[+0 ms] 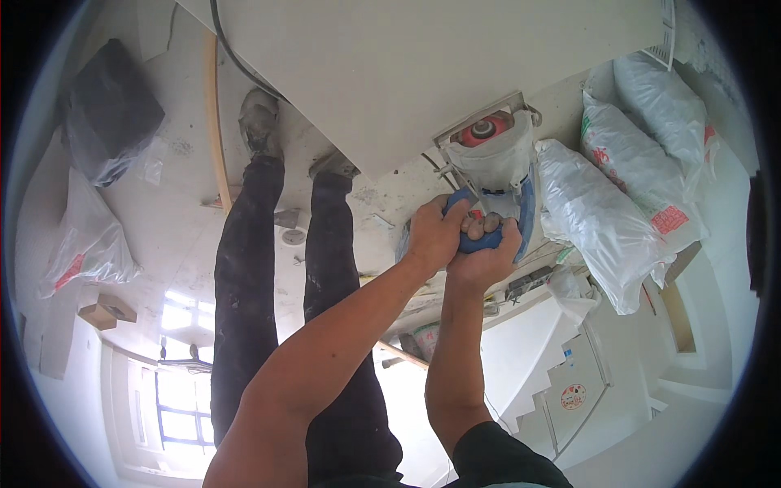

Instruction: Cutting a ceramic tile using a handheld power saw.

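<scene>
Both hands are closed on a blue hand-held power tool (526, 213), close to the edge of a large pale panel (455, 49). My left hand (436, 233) wraps the tool's blue grip from the left. From the right, my right hand (486, 252) holds the same grip, its fingers curled over the front. Ahead of the hands are a dusty whitish housing (492, 167), a red part with a dark round centre (483, 130), and a metal frame at the panel's edge. My palms hide much of the grip.
Several filled white sacks (602, 220) lie close on the right. A dark cable (232, 57) runs along the panel's left side, near a wooden strip (213, 122). Bagged dark material (114, 114) and a small cardboard box (107, 311) sit at left. Stairs (537, 366) show lower right.
</scene>
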Tool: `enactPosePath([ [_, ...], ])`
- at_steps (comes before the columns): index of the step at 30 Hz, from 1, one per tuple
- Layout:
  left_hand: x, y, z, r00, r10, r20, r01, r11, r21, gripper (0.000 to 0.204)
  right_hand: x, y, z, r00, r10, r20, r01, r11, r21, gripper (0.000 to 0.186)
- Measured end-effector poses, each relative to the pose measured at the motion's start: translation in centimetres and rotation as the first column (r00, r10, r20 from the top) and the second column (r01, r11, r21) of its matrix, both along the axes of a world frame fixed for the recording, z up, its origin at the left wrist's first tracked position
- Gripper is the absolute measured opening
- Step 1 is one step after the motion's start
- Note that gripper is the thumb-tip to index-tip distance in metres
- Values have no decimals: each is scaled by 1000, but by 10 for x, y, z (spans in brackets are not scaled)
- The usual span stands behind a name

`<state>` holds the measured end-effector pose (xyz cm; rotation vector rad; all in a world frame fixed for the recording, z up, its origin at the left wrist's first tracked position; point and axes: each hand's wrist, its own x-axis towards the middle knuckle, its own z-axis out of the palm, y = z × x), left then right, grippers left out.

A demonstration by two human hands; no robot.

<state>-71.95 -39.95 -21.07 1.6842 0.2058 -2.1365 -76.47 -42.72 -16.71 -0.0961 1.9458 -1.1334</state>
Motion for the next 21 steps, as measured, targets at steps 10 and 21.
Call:
enactPosePath([
  [10, 7, 0, 4, 998, 33, -48, -31, 999, 29, 37, 4, 4, 1, 1000, 15, 0, -15, 1000, -9, 22],
  [21, 8, 13, 1, 999, 41, -2, -41, 999, 17, 36, 11, 12, 3, 1000, 21, 5, -21, 1000, -6, 21],
])
